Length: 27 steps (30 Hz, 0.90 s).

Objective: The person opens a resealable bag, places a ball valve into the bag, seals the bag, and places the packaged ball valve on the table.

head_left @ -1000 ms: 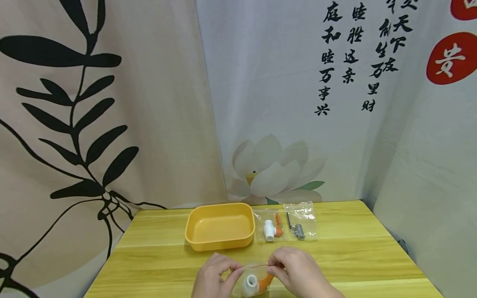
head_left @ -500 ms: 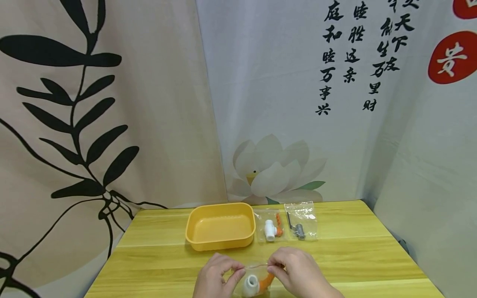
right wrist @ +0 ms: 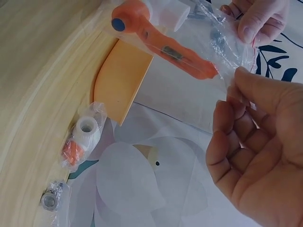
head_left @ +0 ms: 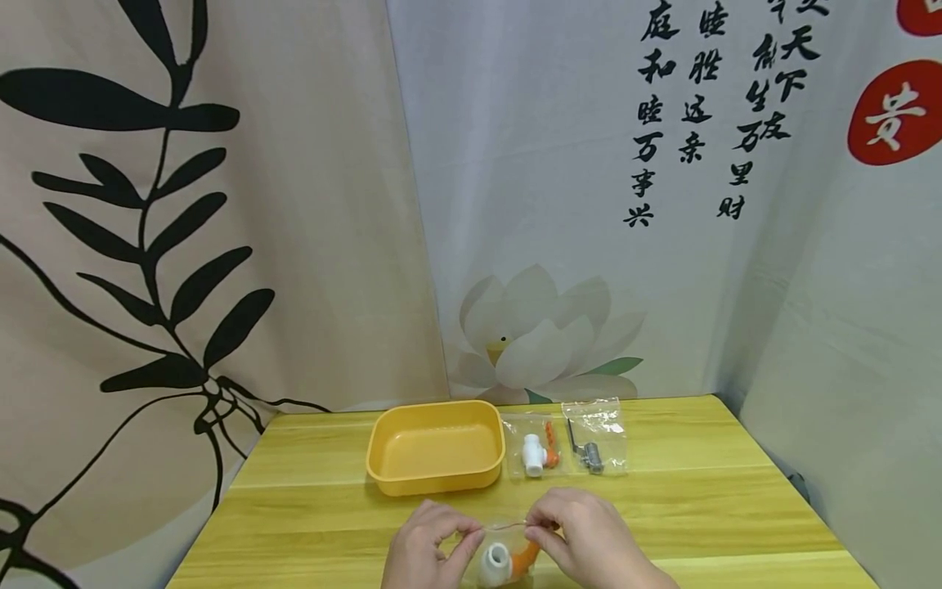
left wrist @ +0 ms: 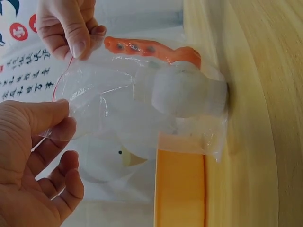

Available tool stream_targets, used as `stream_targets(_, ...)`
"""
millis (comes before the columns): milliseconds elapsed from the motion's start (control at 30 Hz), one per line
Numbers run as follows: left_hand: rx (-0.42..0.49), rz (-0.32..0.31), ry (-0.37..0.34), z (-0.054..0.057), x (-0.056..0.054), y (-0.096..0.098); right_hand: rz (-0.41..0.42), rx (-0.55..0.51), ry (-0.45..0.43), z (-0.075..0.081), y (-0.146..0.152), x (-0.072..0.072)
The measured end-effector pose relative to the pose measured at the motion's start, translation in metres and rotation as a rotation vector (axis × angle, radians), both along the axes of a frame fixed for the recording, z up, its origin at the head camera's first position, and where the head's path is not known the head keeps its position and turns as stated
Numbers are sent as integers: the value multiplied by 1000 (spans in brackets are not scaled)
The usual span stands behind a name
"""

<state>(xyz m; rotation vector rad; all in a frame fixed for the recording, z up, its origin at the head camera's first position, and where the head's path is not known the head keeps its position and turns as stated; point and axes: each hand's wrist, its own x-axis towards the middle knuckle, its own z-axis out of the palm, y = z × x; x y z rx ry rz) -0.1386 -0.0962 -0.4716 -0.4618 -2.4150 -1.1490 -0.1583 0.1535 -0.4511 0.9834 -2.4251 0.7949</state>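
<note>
A clear zip bag (left wrist: 102, 101) with a red line along its mouth hangs between my two hands at the table's near edge. Inside it sits a white plastic ball valve (left wrist: 180, 90) with an orange lever handle (right wrist: 177, 54). My left hand (head_left: 427, 546) pinches one top corner between thumb and forefinger, its other fingers loosely curled. At the opposite corner, my right hand (head_left: 589, 536) pinches the bag the same way. The bag's lower end is close to the tabletop; whether it touches I cannot tell.
A yellow plastic tray (head_left: 434, 488) stands at the back of the wooden table (head_left: 294, 523). To its right lies a bagged smaller white-and-orange valve (head_left: 533, 456), then a bag (head_left: 605, 425) with a grey metal cylinder and a dark bent rod. A printed cloth (head_left: 331, 204) hangs behind.
Both hands keep their pinch on the bag. Their fingertips have come very slightly closer together; otherwise the scene looks the same.
</note>
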Motion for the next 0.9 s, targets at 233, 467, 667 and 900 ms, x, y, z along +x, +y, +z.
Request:
stream_targets(233,-25,5,-85,5,0,-4,46,-15,31,-1,1,-1)
stream_targets(467,-81,-19,-23,4,-3,-3,31,-7,27,-1,1,-2)
stream_targets(667,-81,-46,46,-2,-3,0,52,0,88,-3,-2,-3)
stream_targets(900,-54,-50,55,-1,-2,1,47,-23,135,-3,-3,-2)
